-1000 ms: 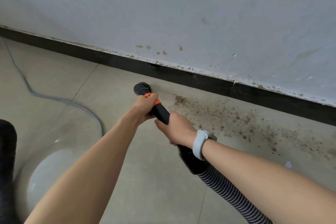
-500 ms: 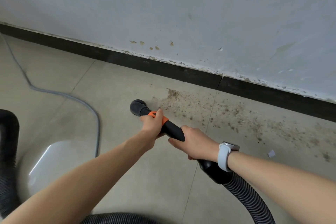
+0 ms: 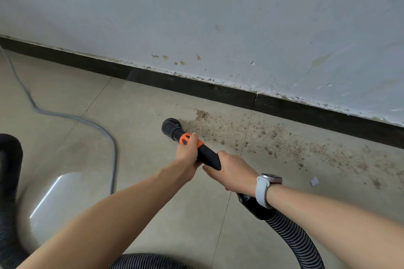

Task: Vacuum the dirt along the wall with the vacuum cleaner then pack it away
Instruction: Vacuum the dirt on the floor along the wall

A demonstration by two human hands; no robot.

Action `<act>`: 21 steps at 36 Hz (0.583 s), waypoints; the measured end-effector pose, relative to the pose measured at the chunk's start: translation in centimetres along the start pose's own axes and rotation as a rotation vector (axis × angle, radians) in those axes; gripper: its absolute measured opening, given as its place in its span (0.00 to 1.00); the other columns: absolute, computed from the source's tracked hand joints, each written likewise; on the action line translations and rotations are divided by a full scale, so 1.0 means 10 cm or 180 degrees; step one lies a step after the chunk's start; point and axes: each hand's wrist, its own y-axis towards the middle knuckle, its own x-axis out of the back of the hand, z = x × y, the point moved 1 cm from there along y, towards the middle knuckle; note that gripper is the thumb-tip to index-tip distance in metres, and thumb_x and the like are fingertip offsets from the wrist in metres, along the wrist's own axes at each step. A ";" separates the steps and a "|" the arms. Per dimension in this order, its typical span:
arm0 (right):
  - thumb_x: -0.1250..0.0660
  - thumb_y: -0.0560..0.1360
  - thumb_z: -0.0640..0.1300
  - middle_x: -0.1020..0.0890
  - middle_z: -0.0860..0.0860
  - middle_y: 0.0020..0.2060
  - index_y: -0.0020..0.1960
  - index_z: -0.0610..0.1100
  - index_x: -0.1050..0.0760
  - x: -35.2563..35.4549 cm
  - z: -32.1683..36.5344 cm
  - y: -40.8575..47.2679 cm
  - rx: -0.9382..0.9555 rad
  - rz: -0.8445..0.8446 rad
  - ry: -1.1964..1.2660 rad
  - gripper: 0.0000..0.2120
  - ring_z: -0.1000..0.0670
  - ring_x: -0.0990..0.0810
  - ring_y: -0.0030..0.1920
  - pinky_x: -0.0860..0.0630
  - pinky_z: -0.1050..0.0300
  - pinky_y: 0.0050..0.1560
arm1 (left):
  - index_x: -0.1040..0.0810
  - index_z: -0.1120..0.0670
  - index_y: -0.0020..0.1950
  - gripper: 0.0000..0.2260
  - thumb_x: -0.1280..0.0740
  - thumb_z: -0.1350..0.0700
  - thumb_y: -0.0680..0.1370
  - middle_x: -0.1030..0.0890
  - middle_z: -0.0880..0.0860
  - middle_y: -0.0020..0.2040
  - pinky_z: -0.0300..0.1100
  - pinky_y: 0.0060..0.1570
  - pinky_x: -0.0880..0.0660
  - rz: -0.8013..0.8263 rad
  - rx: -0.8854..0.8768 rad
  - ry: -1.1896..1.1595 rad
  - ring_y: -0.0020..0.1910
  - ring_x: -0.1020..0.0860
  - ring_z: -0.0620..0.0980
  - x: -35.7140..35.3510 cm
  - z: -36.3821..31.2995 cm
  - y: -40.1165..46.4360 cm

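Observation:
A black vacuum nozzle (image 3: 171, 126) with an orange collar touches the tiled floor at the left end of a band of brown dirt (image 3: 273, 137) that runs along the black skirting (image 3: 218, 91). My left hand (image 3: 189, 155) grips the wand at the orange collar. My right hand (image 3: 234, 170), with a white watch on the wrist, grips the black wand just behind it. The ribbed black hose (image 3: 293, 238) runs from the wand past my right forearm and out of the frame at the bottom.
A grey power cable (image 3: 91, 124) snakes over the floor at the left. More black hose (image 3: 11, 181) loops at the left edge and along the bottom. A small scrap of paper (image 3: 314, 181) lies at the right. The stained white wall (image 3: 240, 17) rises behind.
The nozzle has been drawn back from the skirting toward me, then shifted right to the left edge of the dirt. Both hands kept their grip on the wand.

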 end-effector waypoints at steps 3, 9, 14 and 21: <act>0.40 0.77 0.59 0.22 0.47 0.40 0.44 0.46 0.36 0.01 0.03 0.02 0.0008 -0.0014 -0.0038 0.16 0.45 0.21 0.35 0.23 0.52 0.39 | 0.32 0.56 0.46 0.08 0.37 0.53 0.80 0.29 0.55 0.41 0.46 0.40 0.26 -0.0046 -0.0017 0.0013 0.41 0.27 0.52 0.01 -0.02 0.04; 0.40 0.77 0.58 0.23 0.47 0.38 0.46 0.44 0.35 -0.02 0.11 0.05 0.0075 -0.0012 -0.0086 0.16 0.44 0.23 0.35 0.27 0.52 0.36 | 0.32 0.56 0.45 0.08 0.38 0.53 0.80 0.28 0.55 0.41 0.46 0.39 0.25 -0.0071 -0.0007 0.0017 0.41 0.26 0.52 0.09 -0.06 0.07; 0.40 0.77 0.58 0.24 0.48 0.37 0.46 0.44 0.35 -0.06 0.16 0.14 0.0107 0.0059 -0.0090 0.16 0.46 0.24 0.33 0.27 0.54 0.36 | 0.32 0.57 0.47 0.07 0.38 0.54 0.80 0.29 0.55 0.39 0.45 0.37 0.27 -0.0092 0.0002 0.0012 0.39 0.27 0.51 0.18 -0.11 0.09; 0.39 0.77 0.56 0.28 0.50 0.30 0.44 0.44 0.34 -0.15 0.34 0.45 0.0260 -0.0035 -0.0179 0.15 0.47 0.29 0.28 0.35 0.57 0.30 | 0.31 0.57 0.51 0.10 0.39 0.50 0.80 0.25 0.56 0.47 0.43 0.38 0.25 -0.0147 -0.0165 0.0529 0.47 0.24 0.53 0.41 -0.31 0.21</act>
